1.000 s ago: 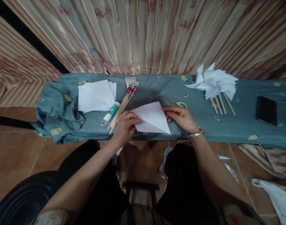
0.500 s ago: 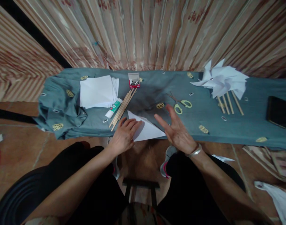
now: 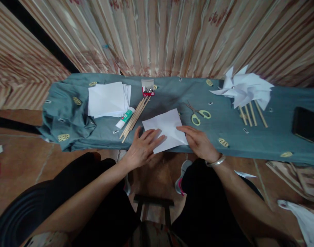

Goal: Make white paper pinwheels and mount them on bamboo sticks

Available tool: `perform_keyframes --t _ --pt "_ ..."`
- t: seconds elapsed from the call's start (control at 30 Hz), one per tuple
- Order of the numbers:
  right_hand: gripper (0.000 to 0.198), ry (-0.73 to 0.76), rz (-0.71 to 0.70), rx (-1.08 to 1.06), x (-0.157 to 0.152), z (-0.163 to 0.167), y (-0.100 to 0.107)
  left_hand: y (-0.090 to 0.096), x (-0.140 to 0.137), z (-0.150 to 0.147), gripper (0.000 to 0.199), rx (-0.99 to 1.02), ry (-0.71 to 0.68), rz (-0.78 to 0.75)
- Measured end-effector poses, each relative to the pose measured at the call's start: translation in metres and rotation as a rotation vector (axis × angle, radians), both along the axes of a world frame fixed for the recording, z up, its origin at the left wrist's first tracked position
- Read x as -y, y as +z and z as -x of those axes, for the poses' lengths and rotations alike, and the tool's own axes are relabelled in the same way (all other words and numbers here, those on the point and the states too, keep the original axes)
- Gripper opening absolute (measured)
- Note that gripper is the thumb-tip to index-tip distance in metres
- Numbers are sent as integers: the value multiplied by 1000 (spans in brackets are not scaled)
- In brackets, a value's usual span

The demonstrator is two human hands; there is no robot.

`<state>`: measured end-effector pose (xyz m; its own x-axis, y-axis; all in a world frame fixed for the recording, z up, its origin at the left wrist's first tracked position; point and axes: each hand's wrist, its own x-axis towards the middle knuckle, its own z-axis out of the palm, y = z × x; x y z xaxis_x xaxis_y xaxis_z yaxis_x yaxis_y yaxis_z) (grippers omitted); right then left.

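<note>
A white square sheet of paper [image 3: 169, 125] lies unfolded at the front of the cloth-covered table, with faint creases across it. My left hand [image 3: 144, 145] rests on its lower left part, fingers spread out flat over the paper. At the right edge, my right hand [image 3: 198, 142] has its fingers together and pinches the sheet; its thumb is mostly hidden. Scissors [image 3: 197, 112] with light green handles lie just beyond my right hand. Left of the sheet are several thin wooden sticks [image 3: 135, 118] and a glue stick [image 3: 125, 117].
A stack of white paper [image 3: 107, 99] lies at the left, and a small red box [image 3: 148, 92] of metal pins stands open at the back. White paper pinwheels [image 3: 247, 85] on sticks lie at the right, near a dark phone [image 3: 305, 123]. A pleated curtain [image 3: 157, 37] hangs behind the table.
The sheet, folded into a triangle before, is now opened out into a square. My right hand, earlier raised with fingers apart, has come down onto its right edge. My left hand stays on the paper.
</note>
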<state>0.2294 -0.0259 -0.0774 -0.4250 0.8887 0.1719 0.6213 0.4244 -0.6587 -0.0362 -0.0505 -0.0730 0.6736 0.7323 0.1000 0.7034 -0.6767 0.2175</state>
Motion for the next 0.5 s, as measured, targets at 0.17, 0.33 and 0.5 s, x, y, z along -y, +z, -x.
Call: perform_keyframes --t 0.17,0.33,0.5 --pt "40 -243 85 -75 1 1 -1 -2 1 0 30 145 -54 -119" --pt "37 -175 40 51 12 11 -5 -5 -6 -4 22 131 19 -192" --pt "40 -90 -219 217 16 7 -2 -9 -8 -1 24 99 16 -159"
